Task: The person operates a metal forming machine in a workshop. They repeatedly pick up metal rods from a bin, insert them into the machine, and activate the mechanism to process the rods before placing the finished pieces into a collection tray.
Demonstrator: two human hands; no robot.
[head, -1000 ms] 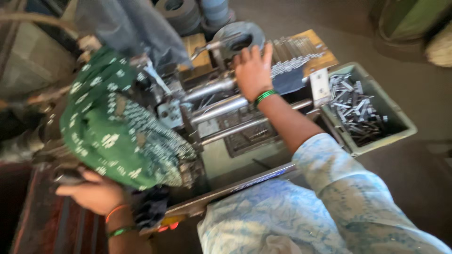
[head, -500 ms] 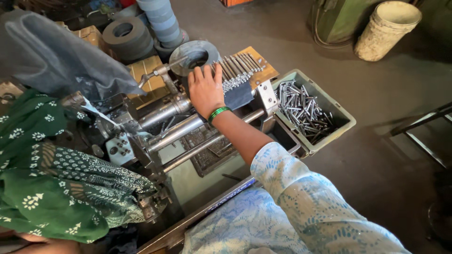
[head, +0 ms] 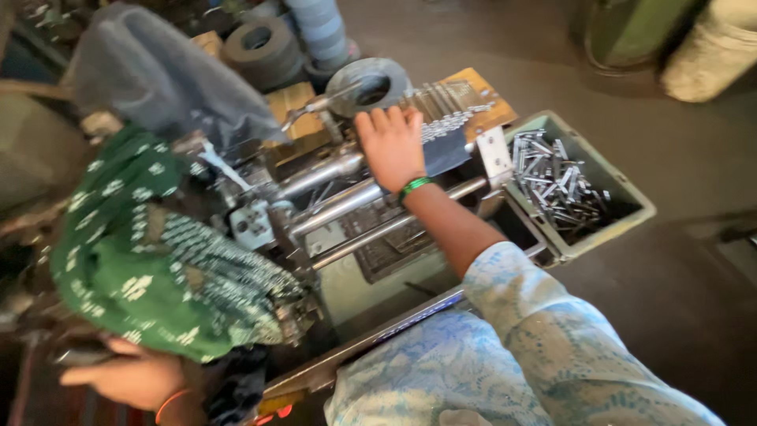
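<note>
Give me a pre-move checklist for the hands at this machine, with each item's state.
1. Right hand lies flat on the machine bed: ok.
2. Left hand visible at the lower edge; whether it grips anything: cannot tell.
3. Green patterned cloth kept off the machine: not ok, it drapes over the left end.
4. Green bin holds metal pins: ok.
5. Green bangle free of the rods: cannot tell.

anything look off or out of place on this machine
A green patterned cloth is draped loosely over the machine's left end, beside the left hand, odd against bare metal parts. The right hand rests on top.
</note>
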